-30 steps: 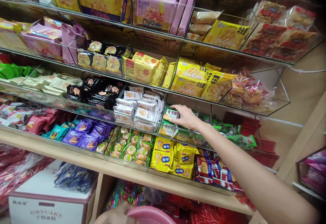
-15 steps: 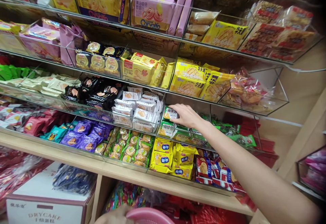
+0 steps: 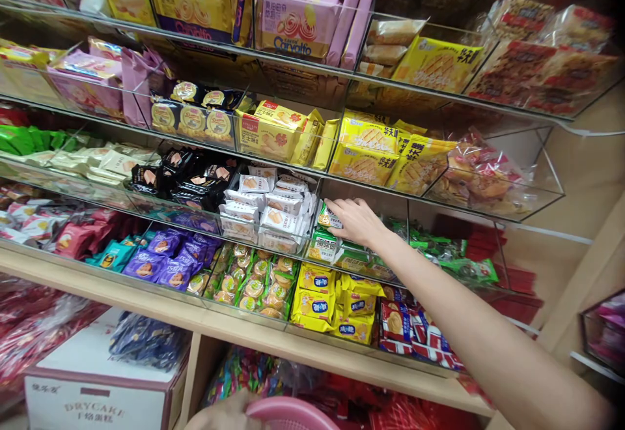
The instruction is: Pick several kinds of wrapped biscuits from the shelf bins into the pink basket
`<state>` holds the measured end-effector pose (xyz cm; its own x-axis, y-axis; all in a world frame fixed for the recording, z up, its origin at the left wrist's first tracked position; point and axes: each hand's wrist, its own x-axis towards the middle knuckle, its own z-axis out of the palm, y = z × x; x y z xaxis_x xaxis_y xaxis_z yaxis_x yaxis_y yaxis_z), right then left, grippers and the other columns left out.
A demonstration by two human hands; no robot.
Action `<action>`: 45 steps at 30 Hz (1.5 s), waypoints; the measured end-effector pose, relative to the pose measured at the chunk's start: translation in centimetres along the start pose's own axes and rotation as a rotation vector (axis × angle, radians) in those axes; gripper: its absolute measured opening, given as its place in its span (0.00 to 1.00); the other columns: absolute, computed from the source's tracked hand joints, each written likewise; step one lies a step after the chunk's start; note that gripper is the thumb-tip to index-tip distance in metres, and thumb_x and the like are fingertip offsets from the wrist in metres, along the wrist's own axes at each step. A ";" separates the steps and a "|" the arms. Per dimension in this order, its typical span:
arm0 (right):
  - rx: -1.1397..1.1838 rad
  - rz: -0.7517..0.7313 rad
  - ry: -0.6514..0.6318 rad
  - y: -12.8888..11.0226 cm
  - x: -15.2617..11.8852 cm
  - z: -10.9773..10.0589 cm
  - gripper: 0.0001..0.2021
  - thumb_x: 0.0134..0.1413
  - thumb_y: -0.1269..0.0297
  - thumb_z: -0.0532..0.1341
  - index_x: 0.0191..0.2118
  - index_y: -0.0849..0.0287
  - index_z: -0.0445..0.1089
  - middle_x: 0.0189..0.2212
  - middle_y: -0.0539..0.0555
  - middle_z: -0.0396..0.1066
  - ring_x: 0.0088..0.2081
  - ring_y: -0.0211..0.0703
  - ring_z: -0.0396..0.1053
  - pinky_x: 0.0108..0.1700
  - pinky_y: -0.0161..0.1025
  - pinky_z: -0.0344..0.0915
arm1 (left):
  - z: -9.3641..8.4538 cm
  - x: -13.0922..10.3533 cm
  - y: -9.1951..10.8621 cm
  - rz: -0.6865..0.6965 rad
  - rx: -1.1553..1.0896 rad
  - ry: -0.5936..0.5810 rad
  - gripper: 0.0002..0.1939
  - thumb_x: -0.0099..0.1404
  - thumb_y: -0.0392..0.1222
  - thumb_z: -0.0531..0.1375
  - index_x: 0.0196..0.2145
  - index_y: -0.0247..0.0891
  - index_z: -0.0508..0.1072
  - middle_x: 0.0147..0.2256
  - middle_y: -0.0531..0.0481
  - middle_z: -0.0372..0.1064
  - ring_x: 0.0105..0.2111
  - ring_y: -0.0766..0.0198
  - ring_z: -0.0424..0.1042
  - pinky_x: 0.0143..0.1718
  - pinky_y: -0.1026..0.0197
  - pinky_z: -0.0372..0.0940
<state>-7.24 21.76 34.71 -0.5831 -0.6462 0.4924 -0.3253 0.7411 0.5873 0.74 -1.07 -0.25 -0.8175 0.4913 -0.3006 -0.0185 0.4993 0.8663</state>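
Observation:
My right hand (image 3: pixel 359 220) reaches into a clear bin on the lower shelf. Its fingers are curled over a green-and-white snack packet (image 3: pixel 324 216), whose left end shows; the thumb side presses on its front. More packets of that sort (image 3: pixel 323 247) lie just below the hand. At the bottom edge, my left hand (image 3: pixel 222 415) is closed at the rim of a pink plastic basket (image 3: pixel 288 409). Most of the basket and the left fingertips are out of sight.
White-wrapped snacks (image 3: pixel 280 212) fill the bin to the left. Yellow packets (image 3: pixel 315 293) sit in the row beneath, behind a clear front panel. A wooden ledge (image 3: pixel 234 322) runs below the bins. A white carton (image 3: pixel 97 397) stands at lower left.
The packet under my right hand has tilted, and its front is more covered by the fingers. The view has shifted slightly; my left hand stays at the pink basket.

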 end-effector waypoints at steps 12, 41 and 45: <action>-0.072 0.054 -0.006 -1.0 0.6 1.0 0.33 0.49 0.62 0.59 0.59 0.66 0.47 0.46 0.62 0.67 0.44 0.53 0.64 0.42 0.45 0.57 | 0.1 1.2 -2.1 0.029 -0.071 0.012 0.23 0.43 0.57 0.63 0.33 0.40 0.76 0.30 0.53 0.74 0.29 0.60 0.69 0.29 0.63 0.62; 0.203 0.074 0.438 -0.4 -4.5 -1.2 0.38 0.50 0.62 0.58 0.62 0.63 0.37 0.51 0.63 0.61 0.49 0.54 0.61 0.49 0.50 0.59 | -0.2 0.9 -2.7 -0.026 -0.145 0.000 0.23 0.41 0.56 0.64 0.34 0.40 0.76 0.32 0.52 0.74 0.30 0.61 0.70 0.30 0.63 0.63; 0.311 0.064 0.490 -2.8 -8.1 -2.5 0.38 0.52 0.61 0.57 0.63 0.61 0.35 0.55 0.64 0.58 0.53 0.56 0.58 0.52 0.54 0.58 | -0.2 0.5 -2.0 -0.059 -0.183 -0.023 0.24 0.42 0.56 0.64 0.35 0.38 0.76 0.32 0.50 0.74 0.28 0.62 0.70 0.29 0.64 0.64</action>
<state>0.26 24.49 30.63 -0.2208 -0.5522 0.8040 -0.5471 0.7525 0.3666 0.19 -1.95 -2.01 -0.7986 0.4821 -0.3603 -0.1719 0.3910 0.9042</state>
